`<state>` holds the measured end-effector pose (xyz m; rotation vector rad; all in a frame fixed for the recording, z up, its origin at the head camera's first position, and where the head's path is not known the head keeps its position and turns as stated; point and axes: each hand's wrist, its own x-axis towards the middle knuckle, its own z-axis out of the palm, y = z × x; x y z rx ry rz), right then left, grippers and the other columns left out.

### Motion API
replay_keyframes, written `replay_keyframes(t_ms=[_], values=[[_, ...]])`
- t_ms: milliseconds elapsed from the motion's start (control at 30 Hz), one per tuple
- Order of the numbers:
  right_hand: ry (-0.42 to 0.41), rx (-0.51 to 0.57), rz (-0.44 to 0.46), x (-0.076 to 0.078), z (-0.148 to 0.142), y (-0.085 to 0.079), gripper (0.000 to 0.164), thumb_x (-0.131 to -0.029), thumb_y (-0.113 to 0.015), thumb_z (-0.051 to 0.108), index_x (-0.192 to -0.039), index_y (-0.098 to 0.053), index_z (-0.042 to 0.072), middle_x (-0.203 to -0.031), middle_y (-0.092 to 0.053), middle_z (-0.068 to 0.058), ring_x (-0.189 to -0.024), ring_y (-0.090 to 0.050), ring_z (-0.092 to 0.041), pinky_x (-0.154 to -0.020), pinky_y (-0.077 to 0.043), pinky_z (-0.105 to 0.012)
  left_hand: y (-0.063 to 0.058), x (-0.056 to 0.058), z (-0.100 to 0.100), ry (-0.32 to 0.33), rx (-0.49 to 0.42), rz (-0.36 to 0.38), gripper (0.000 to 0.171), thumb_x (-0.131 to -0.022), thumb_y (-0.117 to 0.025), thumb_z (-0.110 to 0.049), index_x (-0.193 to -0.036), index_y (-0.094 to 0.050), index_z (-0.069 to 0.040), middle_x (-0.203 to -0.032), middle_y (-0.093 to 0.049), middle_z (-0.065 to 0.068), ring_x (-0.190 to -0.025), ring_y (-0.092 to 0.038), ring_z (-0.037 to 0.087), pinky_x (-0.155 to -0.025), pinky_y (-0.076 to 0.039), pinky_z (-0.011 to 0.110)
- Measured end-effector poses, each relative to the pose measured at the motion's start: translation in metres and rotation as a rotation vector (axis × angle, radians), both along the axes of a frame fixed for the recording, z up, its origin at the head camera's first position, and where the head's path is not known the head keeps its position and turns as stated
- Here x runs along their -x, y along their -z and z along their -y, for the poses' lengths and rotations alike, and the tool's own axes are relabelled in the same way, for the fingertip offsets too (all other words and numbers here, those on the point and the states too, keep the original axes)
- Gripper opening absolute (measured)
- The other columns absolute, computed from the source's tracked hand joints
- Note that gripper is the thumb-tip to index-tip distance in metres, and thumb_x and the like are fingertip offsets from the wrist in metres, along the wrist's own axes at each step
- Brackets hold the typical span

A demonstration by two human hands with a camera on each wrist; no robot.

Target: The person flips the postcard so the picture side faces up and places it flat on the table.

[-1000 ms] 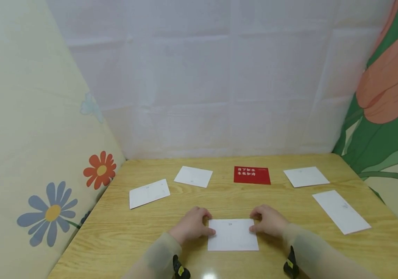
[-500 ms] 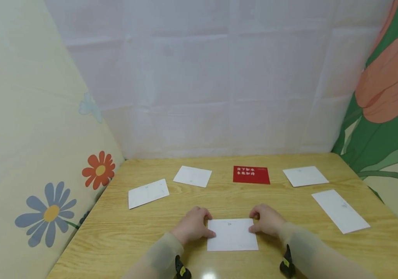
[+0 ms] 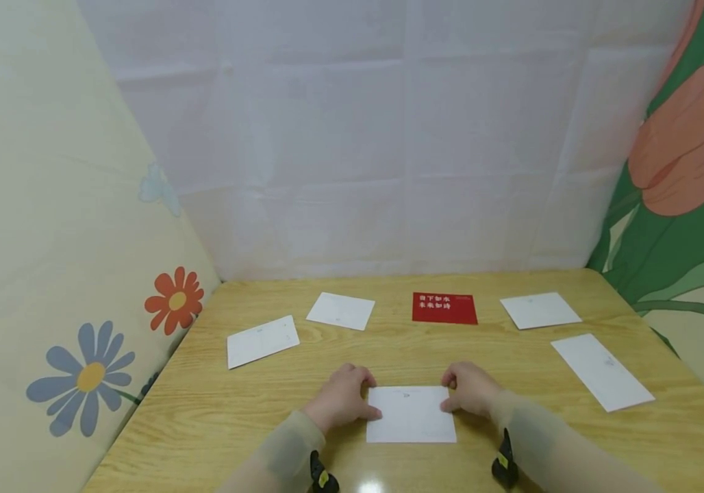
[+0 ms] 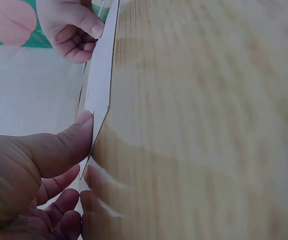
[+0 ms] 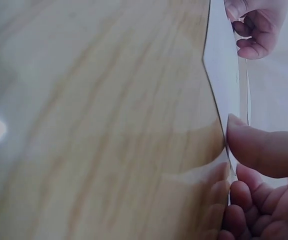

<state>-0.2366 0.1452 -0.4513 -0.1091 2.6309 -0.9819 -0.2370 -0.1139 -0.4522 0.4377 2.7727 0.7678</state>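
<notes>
A creased white cloth (image 3: 327,137) is hanging behind the wooden table (image 3: 173,424). The left wall (image 3: 50,205) is showing painted flowers (image 3: 177,301), the right wall (image 3: 697,246) a pink tulip (image 3: 685,144). Light (image 3: 370,487) is glinting off the tabletop.

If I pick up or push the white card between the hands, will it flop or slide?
The white card is thin but straight-edged in both wrist views, so probably fairly stiff. That thinness also suggests it's light. The table looks glossy, so a push would likely slide it.

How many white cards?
5: front card between left hand and right hand; left card; back-left card; back-right card; right card. Any underneath would be hidden.
</notes>
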Motion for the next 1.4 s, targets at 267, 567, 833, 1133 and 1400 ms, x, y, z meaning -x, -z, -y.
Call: replay_keyframes(t_ms=[267,567,833,1133,1400], values=[[-0.002,-0.001,0.01,0.001,0.001,-0.001,0.03,-0.076,-0.081,0.011,-0.099,-0.061,0.007,-0.094,-0.054,-0.005,-0.087,-0.049,-0.022,-0.083,-0.044,-0.042,-0.005,0.0,-0.004,0.021,0.047,-0.001,0.041,-0.069,-0.086,-0.029,-0.099,-0.063,-0.013,-0.107,-0.054,0.008,-0.1,-0.049,0.027,-0.091,-0.041,0.049],[-0.027,-0.012,0.015,0.004,0.003,0.0,0.032,-0.076,-0.081,0.008,-0.096,-0.057,0.008,-0.092,-0.052,-0.006,-0.085,-0.049,-0.022,-0.079,-0.043,-0.04,-0.001,0.0,-0.005,0.023,0.05,0.039,0.044,-0.07,-0.086,-0.029,-0.1,-0.06,-0.011,-0.101,-0.053,0.005,-0.095,-0.047,0.025,-0.086,-0.042,0.046],[-0.011,0.051,0.014,0.002,0.004,0.004,0.034,-0.077,-0.079,0.003,-0.105,-0.059,0.008,-0.093,-0.051,-0.007,-0.085,-0.048,-0.023,-0.075,-0.042,-0.038,0.003,-0.001,-0.001,0.051,0.028,0.016,0.044,-0.071,-0.086,-0.028,-0.104,-0.063,-0.011,-0.106,-0.053,0.006,-0.1,-0.047,0.026,-0.09,-0.041,0.046],[0.016,0.135,-0.012,-0.001,0.002,0.008,0.033,-0.078,-0.078,0.003,-0.105,-0.061,0.009,-0.093,-0.052,-0.006,-0.086,-0.049,-0.022,-0.075,-0.042,-0.037,0.008,0.0,0.001,0.037,-0.072,0.043,0.041,-0.072,-0.085,-0.023,-0.099,-0.057,-0.011,-0.091,-0.056,0.0,-0.083,-0.05,0.02,-0.077,-0.043,0.039],[0.116,0.38,0.035,-0.003,-0.003,0.01,0.033,-0.077,-0.074,-0.004,-0.104,-0.059,0.006,-0.091,-0.051,-0.009,-0.083,-0.049,-0.022,-0.068,-0.044,-0.034,0.011,0.001,0.006,-0.012,-0.344,0.165,0.041,-0.079,-0.079,-0.012,-0.109,-0.051,-0.007,-0.08,-0.059,0.003,-0.067,-0.05,0.017,-0.058,-0.04,0.029]])
